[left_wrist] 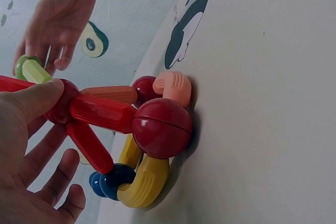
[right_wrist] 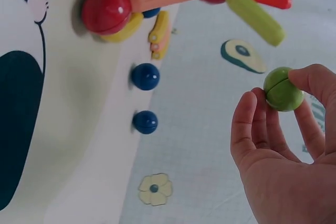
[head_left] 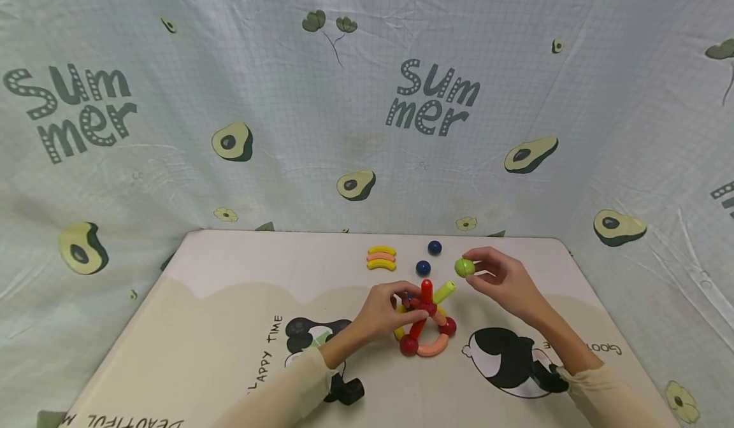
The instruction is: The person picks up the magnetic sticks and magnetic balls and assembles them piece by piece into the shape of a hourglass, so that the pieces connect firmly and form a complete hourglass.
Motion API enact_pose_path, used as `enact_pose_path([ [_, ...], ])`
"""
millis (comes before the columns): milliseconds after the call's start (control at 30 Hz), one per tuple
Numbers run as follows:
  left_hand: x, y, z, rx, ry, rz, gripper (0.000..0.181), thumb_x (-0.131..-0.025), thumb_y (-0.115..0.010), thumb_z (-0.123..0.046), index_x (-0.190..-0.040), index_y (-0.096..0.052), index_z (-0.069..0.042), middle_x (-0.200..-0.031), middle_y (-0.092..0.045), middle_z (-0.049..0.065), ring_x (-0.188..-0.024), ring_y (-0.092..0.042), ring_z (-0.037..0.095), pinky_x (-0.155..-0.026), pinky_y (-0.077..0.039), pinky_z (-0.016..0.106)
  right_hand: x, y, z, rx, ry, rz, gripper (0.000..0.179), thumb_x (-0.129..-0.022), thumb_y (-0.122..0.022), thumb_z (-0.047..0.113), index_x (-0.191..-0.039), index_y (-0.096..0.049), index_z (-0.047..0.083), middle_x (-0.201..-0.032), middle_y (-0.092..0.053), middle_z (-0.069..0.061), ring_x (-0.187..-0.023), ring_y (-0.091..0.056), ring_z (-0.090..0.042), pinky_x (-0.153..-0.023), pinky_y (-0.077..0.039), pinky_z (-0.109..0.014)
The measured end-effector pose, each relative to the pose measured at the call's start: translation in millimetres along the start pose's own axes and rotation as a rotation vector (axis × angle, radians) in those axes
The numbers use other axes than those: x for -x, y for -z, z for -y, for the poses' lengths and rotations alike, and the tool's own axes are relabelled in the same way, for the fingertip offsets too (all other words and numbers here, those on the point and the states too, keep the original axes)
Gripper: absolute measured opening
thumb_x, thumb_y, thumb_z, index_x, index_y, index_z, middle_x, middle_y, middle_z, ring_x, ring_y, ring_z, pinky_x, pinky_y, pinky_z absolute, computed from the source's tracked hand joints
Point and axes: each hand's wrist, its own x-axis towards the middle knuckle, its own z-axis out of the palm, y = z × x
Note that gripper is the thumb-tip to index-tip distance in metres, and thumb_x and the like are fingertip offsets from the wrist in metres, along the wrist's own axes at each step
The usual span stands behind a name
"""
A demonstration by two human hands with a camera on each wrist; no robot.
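A toy frame of rods and balls stands on the table, its base a ring of curved yellow and salmon rods [head_left: 432, 346] joined by red balls [left_wrist: 163, 128] and a blue ball [left_wrist: 116, 181]. Straight rods lean up to a red ball at its top, from which a red rod [head_left: 427, 290] and a lime-green rod [right_wrist: 256, 18] stick out. My left hand [head_left: 383, 312] pinches that top ball between thumb and fingers. Off to the right, my right hand [head_left: 504, 283] pinches a green ball [right_wrist: 283, 89] just beyond the tip of the lime-green rod.
Two dark blue balls [head_left: 434, 248] lie behind the frame. Left of them, curved yellow and salmon pieces [head_left: 381, 258] lie side by side. A printed cloth [head_left: 287, 97] hangs along the table's back edge. Cartoon figures are printed on the tabletop [head_left: 229, 307].
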Motion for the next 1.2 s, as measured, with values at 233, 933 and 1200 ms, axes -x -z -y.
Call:
enact_pose_path([
  [233,0.1,0.0,0.7,0.011,-0.007,0.002,0.03,-0.09,-0.081,-0.022,-0.117,-0.074,-0.012,-0.101,-0.073,-0.003,-0.089,-0.062,0.028,-0.074,-0.051,0.028,5.2,0,12,-0.051,0.052,0.019,0.036,-0.092,-0.073,-0.004,-0.126,-0.063,0.001,-0.12,-0.064,-0.015,-0.103,-0.067,-0.012,-0.087,-0.056,-0.024],
  [933,0.0,0.4,-1.0,-0.009,0.003,0.005,0.031,-0.09,-0.081,-0.024,-0.119,-0.074,-0.012,-0.102,-0.072,-0.004,-0.091,-0.063,0.023,-0.07,-0.049,0.023,11.0,-6,13,-0.078,0.05,0.068,0.038,-0.094,-0.072,-0.002,-0.13,-0.062,-0.001,-0.121,-0.064,-0.014,-0.101,-0.069,-0.02,-0.088,-0.055,-0.024],
  [1200,-1.1,-0.1,0.5,-0.003,-0.023,0.002,0.031,-0.09,-0.082,-0.021,-0.118,-0.073,-0.011,-0.103,-0.073,-0.003,-0.091,-0.063,0.025,-0.076,-0.055,0.035,12.6,-14,7,-0.098,0.024,0.001,0.046,-0.094,-0.073,0.001,-0.136,-0.056,0.0,-0.127,-0.064,-0.021,-0.102,-0.07,-0.016,-0.087,-0.055,-0.023],
])
